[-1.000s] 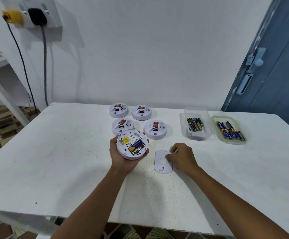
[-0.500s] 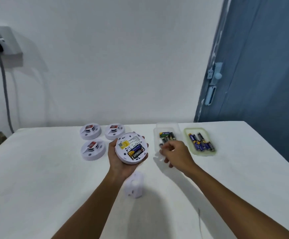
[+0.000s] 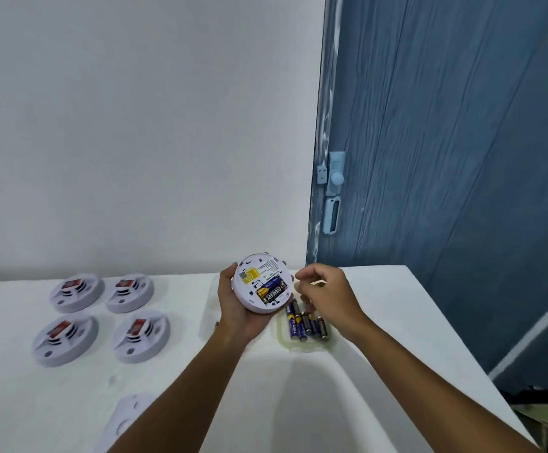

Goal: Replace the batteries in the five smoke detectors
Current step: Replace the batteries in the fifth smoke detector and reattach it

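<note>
My left hand (image 3: 233, 310) grips a round white smoke detector (image 3: 255, 278) with its back turned to me. The open compartment shows two batteries (image 3: 272, 290). My right hand (image 3: 326, 297) hovers just right of the detector, fingers loosely curled, with nothing visible in them. Below that hand a green-rimmed tray (image 3: 302, 348) holds several blue batteries (image 3: 303, 323). Four more detectors (image 3: 76, 292) (image 3: 129, 293) (image 3: 65, 340) (image 3: 142, 336) lie face up at the left. The white cover plate (image 3: 124, 420) lies near the table's front edge.
A clear container (image 3: 212, 305) sits mostly hidden behind my left hand. The white table (image 3: 380, 322) ends at a slanted right edge. A blue door (image 3: 445, 191) with a latch stands behind it, beside a white wall.
My right hand left the cover plate on the table and moved up beside the detector. My view swung right, and my left hand carried the detector over the battery containers.
</note>
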Action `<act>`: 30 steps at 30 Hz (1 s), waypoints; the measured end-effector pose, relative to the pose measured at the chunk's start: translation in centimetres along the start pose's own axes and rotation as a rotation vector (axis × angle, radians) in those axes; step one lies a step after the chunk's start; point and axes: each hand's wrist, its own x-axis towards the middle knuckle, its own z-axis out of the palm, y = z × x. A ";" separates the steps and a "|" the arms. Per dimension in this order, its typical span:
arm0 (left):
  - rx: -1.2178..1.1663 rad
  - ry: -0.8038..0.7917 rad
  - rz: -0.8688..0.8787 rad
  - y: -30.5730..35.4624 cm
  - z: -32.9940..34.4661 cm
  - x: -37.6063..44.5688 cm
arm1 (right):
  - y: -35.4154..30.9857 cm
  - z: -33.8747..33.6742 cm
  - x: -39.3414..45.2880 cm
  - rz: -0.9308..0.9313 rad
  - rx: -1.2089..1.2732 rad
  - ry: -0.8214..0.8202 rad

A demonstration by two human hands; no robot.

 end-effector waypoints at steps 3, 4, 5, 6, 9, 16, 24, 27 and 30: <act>-0.027 0.029 0.014 -1.3 0.6 1.4 | 0.8 -0.9 0.7 -0.039 -0.018 -0.034; -0.026 0.037 0.020 -1.5 0.8 1.6 | 1.0 -1.0 0.9 -0.040 -0.025 -0.048; -0.020 0.046 0.030 -1.8 0.9 1.9 | 1.3 -1.0 1.1 -0.037 -0.030 -0.062; -0.012 0.059 0.036 -2.0 1.1 2.1 | 1.6 -1.0 1.4 -0.032 -0.025 -0.066; -0.011 0.090 0.047 -2.5 1.2 2.6 | 2.1 -1.0 1.9 0.017 0.006 -0.069; 0.027 0.094 0.105 -3.1 1.9 3.4 | 2.2 -1.1 2.5 0.091 -0.029 -0.149; 0.031 0.117 0.147 -3.7 1.6 4.1 | 2.4 -1.6 3.6 0.146 -0.018 -0.239; 0.041 0.134 0.132 -3.6 1.5 4.3 | 2.6 -1.7 4.0 0.146 0.018 -0.230; 0.050 0.165 0.134 -3.5 1.4 4.6 | 2.6 -1.6 4.2 0.126 0.040 -0.203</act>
